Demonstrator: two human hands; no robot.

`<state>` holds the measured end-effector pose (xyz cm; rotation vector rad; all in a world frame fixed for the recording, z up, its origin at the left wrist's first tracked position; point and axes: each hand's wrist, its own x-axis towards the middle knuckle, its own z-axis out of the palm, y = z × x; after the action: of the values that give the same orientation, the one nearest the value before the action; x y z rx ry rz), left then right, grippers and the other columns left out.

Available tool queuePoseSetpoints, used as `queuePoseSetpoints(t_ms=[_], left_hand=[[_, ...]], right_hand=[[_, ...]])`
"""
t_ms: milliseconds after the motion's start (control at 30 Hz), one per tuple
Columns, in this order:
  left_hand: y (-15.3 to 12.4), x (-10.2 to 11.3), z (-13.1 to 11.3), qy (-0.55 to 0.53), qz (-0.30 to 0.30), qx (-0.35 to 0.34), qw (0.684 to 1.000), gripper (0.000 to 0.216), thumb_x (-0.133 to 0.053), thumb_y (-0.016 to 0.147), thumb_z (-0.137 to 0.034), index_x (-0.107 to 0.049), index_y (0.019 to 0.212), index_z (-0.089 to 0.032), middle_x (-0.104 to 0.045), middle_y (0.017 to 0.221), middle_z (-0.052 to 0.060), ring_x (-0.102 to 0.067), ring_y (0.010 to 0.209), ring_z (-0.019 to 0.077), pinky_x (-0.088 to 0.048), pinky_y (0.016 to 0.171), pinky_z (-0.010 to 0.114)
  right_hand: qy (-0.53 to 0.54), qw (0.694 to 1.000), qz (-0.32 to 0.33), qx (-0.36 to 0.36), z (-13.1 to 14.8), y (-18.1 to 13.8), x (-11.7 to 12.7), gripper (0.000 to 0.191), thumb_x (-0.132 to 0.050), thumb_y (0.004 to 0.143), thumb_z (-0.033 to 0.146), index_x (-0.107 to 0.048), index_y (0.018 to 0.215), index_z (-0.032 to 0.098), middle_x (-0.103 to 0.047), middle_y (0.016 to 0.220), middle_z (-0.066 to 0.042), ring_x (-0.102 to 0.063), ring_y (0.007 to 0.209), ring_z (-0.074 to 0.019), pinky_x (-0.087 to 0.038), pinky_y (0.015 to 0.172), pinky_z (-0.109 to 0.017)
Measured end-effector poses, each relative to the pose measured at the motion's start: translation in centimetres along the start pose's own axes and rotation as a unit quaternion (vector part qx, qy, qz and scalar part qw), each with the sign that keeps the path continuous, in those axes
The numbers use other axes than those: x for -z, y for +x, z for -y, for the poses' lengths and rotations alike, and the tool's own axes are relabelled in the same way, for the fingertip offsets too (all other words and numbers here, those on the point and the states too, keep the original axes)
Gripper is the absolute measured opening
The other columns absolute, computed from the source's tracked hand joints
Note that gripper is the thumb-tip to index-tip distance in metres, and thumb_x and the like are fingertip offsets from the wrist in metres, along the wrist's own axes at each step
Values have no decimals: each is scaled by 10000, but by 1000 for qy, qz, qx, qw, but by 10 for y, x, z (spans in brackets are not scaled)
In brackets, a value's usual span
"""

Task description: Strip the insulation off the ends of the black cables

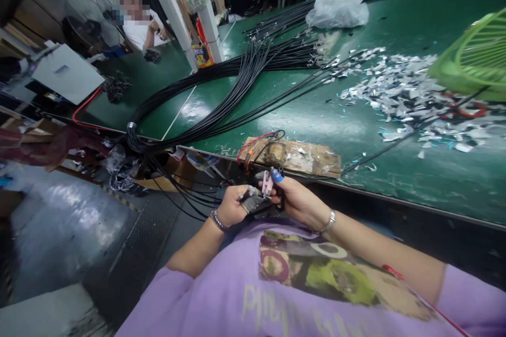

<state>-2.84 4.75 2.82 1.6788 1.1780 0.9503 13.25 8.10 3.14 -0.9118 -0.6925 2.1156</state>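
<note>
Lilac shirt (213, 279), blurred lettering (256, 305), handheld pink tool (268, 183)

From where I'm standing, the green desk (284, 116) is gleaming smooth, like paint or a glossy laminate. The black cables (256, 66) are showing a sleek, plastic-looking skin. The wooden board (298, 158) is looking rough and blotched. The pale scraps (403, 89) are glinting in places, thin and crinkled, whether paper, film or foil I can't tell. The basket (470, 58) is looking like smooth plastic, the white bag (338, 6) like thin crumpled plastic. The pink piece (267, 183) is appearing plastic too. The watch band (219, 220) and bracelet (331, 220) are shining like metal, while the lilac shirt (190, 300) is showing soft, matt cloth.
</note>
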Motion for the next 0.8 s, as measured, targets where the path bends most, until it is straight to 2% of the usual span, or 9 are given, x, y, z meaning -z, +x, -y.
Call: queuePoseSetpoints(t_ms=[300, 533, 800], left_hand=[[2, 0, -4, 18, 2, 6, 1000, 393, -570, 763, -506, -593, 604, -147, -535, 534, 3, -451, 510, 98, -399, 531, 217], [-5, -1, 0, 25, -1, 8, 1000, 402, -516, 800, -503, -594, 631, -147, -545, 549, 10, -468, 519, 101, -397, 542, 223], [-17, -1, -4, 57, 5, -15, 998, 359, -538, 794, -478, -638, 660, -161, -599, 565, 31, -515, 529, 114, -418, 557, 233]], right_hand=[[30, 1000, -3, 3, -5, 1, 1, 416, -779, 543, 523, -579, 588, 161, -440, 535, 31, -296, 500, -71, -179, 416, -206], [27, 999, 8, -26, -9, -4, 5, 476, -680, 603, 639, -569, 634, 177, -501, 558, 13, -355, 481, -75, -205, 384, -191], [15, 998, 18, -51, -11, -12, 20, 403, -684, 642, 571, -591, 684, 182, -597, 665, -30, -336, 485, -77, -193, 372, -183]])
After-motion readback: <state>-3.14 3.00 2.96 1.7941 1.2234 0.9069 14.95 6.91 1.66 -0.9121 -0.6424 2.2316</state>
